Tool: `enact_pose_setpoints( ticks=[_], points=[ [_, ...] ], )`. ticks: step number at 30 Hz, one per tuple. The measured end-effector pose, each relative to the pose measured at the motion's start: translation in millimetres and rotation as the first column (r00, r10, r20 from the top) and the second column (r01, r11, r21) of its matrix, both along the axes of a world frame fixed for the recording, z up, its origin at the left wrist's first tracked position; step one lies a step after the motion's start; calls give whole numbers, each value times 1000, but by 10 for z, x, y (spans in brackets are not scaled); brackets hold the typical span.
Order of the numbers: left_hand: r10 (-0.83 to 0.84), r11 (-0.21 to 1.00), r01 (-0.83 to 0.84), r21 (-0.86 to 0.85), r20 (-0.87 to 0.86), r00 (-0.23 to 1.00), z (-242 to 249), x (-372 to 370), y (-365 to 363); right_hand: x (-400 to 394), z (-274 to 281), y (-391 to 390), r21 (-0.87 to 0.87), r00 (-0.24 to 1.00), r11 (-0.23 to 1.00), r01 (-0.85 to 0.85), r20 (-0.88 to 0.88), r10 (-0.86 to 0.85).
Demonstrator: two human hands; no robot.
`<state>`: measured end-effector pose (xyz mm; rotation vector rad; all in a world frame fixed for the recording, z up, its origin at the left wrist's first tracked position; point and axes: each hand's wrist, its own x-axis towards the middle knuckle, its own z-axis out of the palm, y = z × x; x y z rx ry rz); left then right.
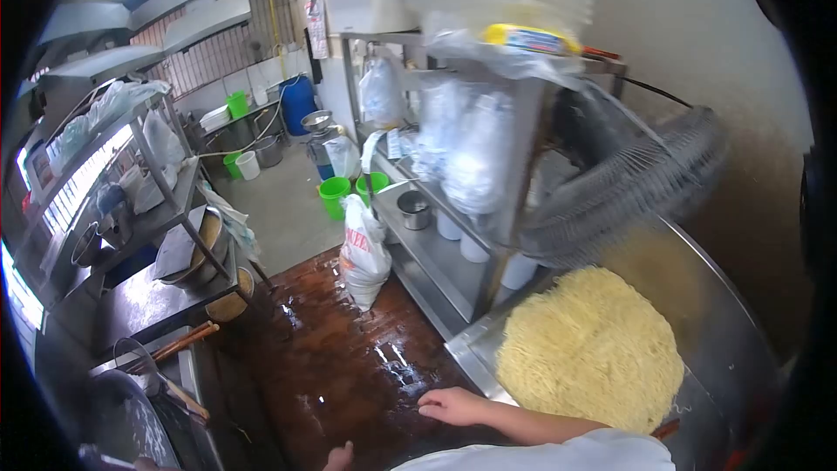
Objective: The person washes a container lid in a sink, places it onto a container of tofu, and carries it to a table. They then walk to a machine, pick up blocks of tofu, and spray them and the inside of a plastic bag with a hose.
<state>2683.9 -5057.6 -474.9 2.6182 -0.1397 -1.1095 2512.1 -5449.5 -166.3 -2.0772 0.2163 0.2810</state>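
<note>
My right hand [452, 406] reaches in from the right over the wet brown floor, its forearm coming out of a white sleeve. The fingers are loosely bent and somewhat apart, with nothing visible in them. To the right of that hand, a large mound of pale yellow noodles [593, 349] lies on a metal work surface [724, 331]. My left hand [339, 457] shows only a little at the bottom edge, below the floor area. Most of its fingers are cut off by the frame.
A blurred fan [632, 183] hangs beside the noodles. A metal shelf [436, 266] holds bagged containers and a metal pot [414, 208]. A white sack [364, 253] stands on the floor near green buckets [334, 196]. At left are a wok [126, 414], a strainer and wooden-handled tools.
</note>
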Motion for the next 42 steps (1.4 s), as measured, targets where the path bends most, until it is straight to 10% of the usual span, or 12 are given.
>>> enact_pose_setpoints(
  ticks=[7,13,15,24,29,34,37,41,42],
  points=[
    [351,908,-378,-178,-167,921,-35,1928,-675,2169,-475,-531,-66,990,987,-144,-13,143],
    [-297,955,297,7,-31,955,-964,3177,-369,4157,-1047,-1276,-253,893,860,-443,-206,399],
    [-16,989,43,141,-187,982,-634,3630,-222,4841,-736,-1460,-264,822,808,-527,-398,407],
    [332,942,-327,80,-59,942,62,6155,-1031,7629,-286,-2073,-288,875,826,-484,-146,462],
    [699,606,-767,-210,-320,639,-1065,8009,-1285,9068,-916,-2340,-327,848,784,-528,-258,463],
    [450,875,-483,-2,-360,817,252,9606,-2262,9860,-2625,-3190,-357,870,846,-397,-441,222],
    [16,998,-28,-51,-220,975,53,10635,-2628,10014,-2869,-3951,-341,734,793,-505,-653,187],
    [13,987,-18,-161,-28,1000,444,11744,-3122,10043,-2996,-4560,-209,604,875,436,-653,-457],
    [94,978,-88,-188,23,995,444,11977,-3229,10108,-2864,-4590,-218,700,910,354,-584,-412]
  ],
)
